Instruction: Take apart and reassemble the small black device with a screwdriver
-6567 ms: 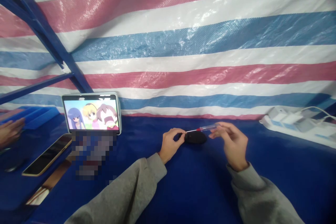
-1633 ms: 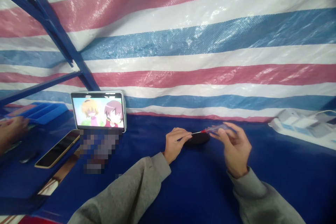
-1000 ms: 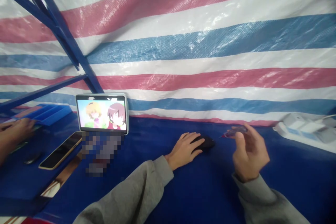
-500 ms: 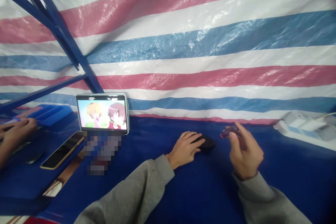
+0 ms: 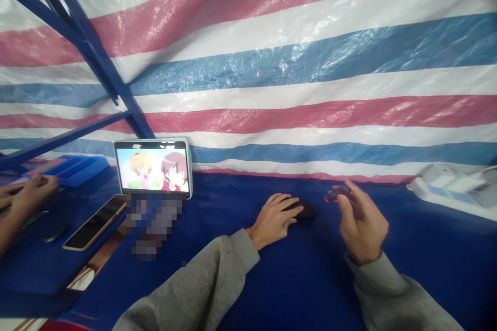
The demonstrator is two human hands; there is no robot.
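Observation:
My left hand (image 5: 275,219) rests on the blue table, its fingertips over the left part of a black computer mouse (image 5: 307,210). Its fingers are slightly spread and not wrapped round the mouse. To the right of the mouse, my right hand (image 5: 363,222) is raised a little over the table. A small purplish, see-through object (image 5: 334,194) is pinched between its thumb and index finger; what it is cannot be made out.
At the left stand a tablet (image 5: 153,168) playing a cartoon, a phone (image 5: 95,222) and a blue tray (image 5: 83,169). Another person's hands (image 5: 33,194) are at the far left edge. A white power strip (image 5: 446,199) lies at the right. Striped sheeting (image 5: 291,62) hangs behind.
The view has shifted very slightly, moving the tablet and phone a little to the right in the picture. Both my hands keep almost the same pose.

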